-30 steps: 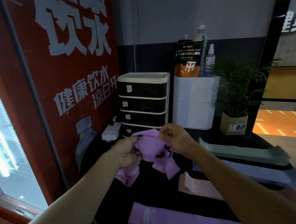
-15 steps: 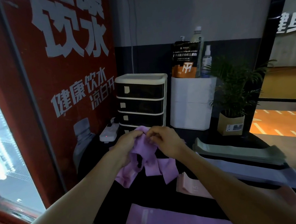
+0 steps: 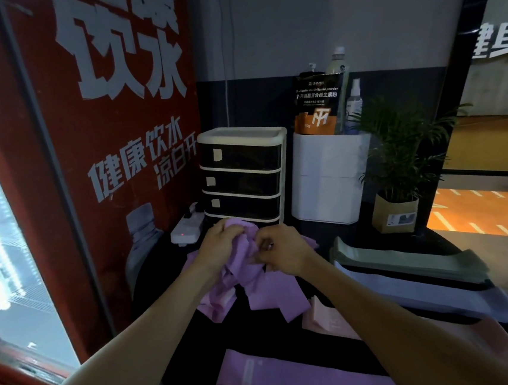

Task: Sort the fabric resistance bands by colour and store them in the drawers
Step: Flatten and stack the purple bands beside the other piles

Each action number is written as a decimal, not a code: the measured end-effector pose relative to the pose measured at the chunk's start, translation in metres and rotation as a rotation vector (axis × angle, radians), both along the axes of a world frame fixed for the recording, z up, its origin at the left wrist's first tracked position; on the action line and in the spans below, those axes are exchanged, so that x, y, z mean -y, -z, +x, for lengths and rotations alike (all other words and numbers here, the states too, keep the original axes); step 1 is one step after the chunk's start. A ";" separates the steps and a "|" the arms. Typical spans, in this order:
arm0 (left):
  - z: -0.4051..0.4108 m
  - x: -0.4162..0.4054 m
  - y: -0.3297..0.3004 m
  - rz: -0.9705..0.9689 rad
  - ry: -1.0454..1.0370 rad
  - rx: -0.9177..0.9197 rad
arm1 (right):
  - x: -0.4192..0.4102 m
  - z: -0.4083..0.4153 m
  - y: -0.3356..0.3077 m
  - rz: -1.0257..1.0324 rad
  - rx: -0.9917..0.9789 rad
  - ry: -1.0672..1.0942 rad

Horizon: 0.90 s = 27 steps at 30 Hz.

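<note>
Both hands, left hand (image 3: 220,246) and right hand (image 3: 280,248), grip the bunched purple bands (image 3: 255,285) over the dark table (image 3: 266,330), blocking the drawer unit (image 3: 243,174) bottom drawer; fingertips buried in fabric.

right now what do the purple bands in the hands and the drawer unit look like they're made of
Purple bands: soft woven fabric, matte; they crumple and drape from both hands.
Drawer unit: seemingly rigid plastic, a cream frame with dark, slightly glossy drawer fronts that may be translucent.
</note>
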<state>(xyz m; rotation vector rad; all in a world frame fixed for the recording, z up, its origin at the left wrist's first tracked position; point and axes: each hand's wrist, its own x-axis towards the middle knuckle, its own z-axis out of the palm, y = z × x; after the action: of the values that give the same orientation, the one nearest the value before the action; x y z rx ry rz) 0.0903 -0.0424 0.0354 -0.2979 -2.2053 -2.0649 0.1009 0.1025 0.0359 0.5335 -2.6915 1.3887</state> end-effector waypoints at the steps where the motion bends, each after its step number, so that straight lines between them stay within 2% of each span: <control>1: -0.001 0.005 0.000 -0.080 -0.005 -0.014 | -0.003 0.000 -0.002 -0.080 0.018 0.029; 3: -0.004 0.014 0.003 -0.175 -0.014 0.023 | -0.007 0.002 -0.008 -0.294 0.054 0.090; 6: -0.003 0.018 0.006 -0.193 0.023 0.143 | -0.010 0.001 -0.021 -0.612 0.084 0.212; 9: -0.001 0.022 0.006 -0.260 0.073 0.167 | -0.018 -0.005 -0.030 -0.823 0.087 0.394; 12: -0.003 0.033 0.009 -0.129 0.069 0.259 | -0.033 -0.013 -0.034 -1.095 0.095 0.492; 16: -0.006 0.032 0.008 -0.037 0.022 0.349 | -0.042 -0.018 -0.029 -1.172 0.066 0.529; 22: -0.014 0.036 0.005 0.387 -0.129 0.518 | -0.057 -0.024 -0.017 -1.296 0.031 0.743; 24: -0.013 0.036 0.008 0.485 -0.145 0.554 | -0.058 -0.025 -0.012 -1.255 0.048 0.738; 27: -0.010 0.029 0.005 0.551 -0.086 0.539 | -0.051 -0.025 -0.008 -1.043 0.119 0.598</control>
<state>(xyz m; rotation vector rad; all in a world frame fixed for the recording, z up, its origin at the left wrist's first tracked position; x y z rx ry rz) 0.0802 -0.0712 0.0305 0.4399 -1.6883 -2.8196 0.0762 0.1539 0.0442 -0.4065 -1.5440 2.2505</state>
